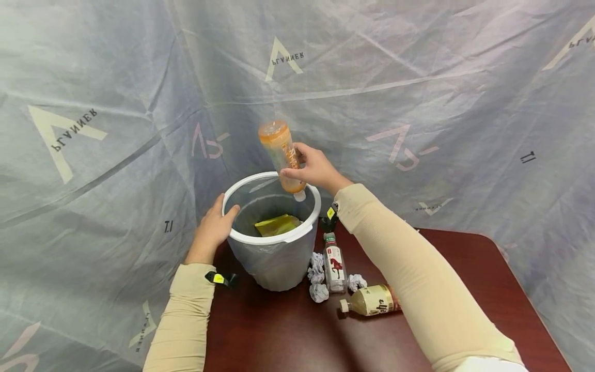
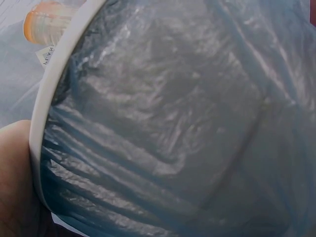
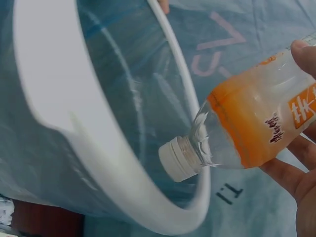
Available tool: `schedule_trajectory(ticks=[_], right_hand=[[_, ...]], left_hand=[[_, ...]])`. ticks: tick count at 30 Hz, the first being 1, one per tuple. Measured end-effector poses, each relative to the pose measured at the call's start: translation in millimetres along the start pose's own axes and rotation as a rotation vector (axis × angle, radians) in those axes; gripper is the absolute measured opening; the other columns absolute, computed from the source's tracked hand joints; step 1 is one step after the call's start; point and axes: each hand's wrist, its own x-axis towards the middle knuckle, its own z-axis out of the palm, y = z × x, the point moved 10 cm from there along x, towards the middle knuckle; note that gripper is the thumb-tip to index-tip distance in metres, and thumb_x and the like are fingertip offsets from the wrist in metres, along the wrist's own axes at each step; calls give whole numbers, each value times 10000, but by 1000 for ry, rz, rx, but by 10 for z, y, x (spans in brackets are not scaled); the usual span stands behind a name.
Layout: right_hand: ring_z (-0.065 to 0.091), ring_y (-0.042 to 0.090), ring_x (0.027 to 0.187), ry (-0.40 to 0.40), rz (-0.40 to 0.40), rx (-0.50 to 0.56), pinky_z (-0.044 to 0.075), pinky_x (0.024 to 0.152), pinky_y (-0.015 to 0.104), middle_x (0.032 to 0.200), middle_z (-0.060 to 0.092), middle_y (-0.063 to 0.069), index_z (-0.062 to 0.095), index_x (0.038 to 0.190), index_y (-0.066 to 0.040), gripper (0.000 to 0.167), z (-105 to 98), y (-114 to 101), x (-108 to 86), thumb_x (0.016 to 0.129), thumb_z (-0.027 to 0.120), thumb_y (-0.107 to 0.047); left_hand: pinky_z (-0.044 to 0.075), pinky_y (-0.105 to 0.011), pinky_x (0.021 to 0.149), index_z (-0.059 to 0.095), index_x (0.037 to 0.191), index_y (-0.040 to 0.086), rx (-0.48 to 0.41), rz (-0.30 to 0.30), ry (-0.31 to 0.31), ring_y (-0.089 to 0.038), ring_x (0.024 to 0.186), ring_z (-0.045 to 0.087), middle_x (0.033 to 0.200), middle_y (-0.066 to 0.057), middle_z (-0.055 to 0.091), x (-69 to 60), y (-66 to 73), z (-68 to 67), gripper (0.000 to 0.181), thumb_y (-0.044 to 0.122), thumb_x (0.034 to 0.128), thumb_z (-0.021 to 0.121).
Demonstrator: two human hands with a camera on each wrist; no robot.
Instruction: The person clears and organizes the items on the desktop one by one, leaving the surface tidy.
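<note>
A clear plastic bottle with an orange label (image 1: 284,160) is tipped cap-down above the trash can, gripped by my right hand (image 1: 313,166). Its white cap (image 3: 178,159) points at the opening in the right wrist view. The trash can (image 1: 279,261) has a white rim (image 2: 47,101) and a thin plastic liner (image 2: 163,113). My left hand (image 1: 216,226) holds the rim at its left side, thumb over the edge. Inside the can lies a yellow wrapper (image 1: 278,225).
Right of the can, a clear bottle with a white label (image 1: 335,266) lies among several crumpled paper balls (image 1: 318,293). A bottle with a cream label (image 1: 372,301) lies nearer, partly behind my right sleeve. The dark red table (image 1: 279,336) meets a grey sheet (image 1: 372,67) behind.
</note>
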Motion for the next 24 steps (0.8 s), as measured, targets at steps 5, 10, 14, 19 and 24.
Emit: schedule_trajectory(ticks=[5,10,14,19,24], right_hand=[[615,235,1177,-5,29,-3,528,948,433,1322,603,46,464,1486,-155,712,122,106,-3,888,799,-345],[590,237,1210,-16,73,-2,505,977,452,1343,584,54,437,1499,-153,720,218,210,-1,895,797,-309],[556,257,1249,-33,108,27,482,1007,475,1383,541,80,373,1523,-146,733,294,295,4,916,775,-230],[497,303,1325,-42,146,78,436,1056,533,1459,482,104,295,1552,-149,797,370,376,11,903,757,-128],[483,315,1344,-58,158,59,413,1080,539,1477,476,115,283,1567,-143,855,443,418,20,867,774,-94]], left_hand=[[216,-714,1117,31,1650,246,-7,-6,0,-524,1469,213,1653,-239,183,-7,-10,-5,830,664,1003,340],[205,-721,1117,31,1650,244,-9,-10,-4,-522,1474,202,1653,-241,181,-11,1,-8,816,637,1011,353],[206,-723,1115,24,1650,248,-1,-11,-5,-520,1474,202,1653,-244,178,-5,13,-7,815,637,1011,348],[204,-728,1112,16,1649,262,-3,-15,-5,-521,1474,201,1654,-242,176,-1,8,-7,809,634,1012,349],[210,-708,1124,26,1650,259,-4,-20,-7,-513,1476,206,1655,-237,181,0,-3,4,794,606,1021,364]])
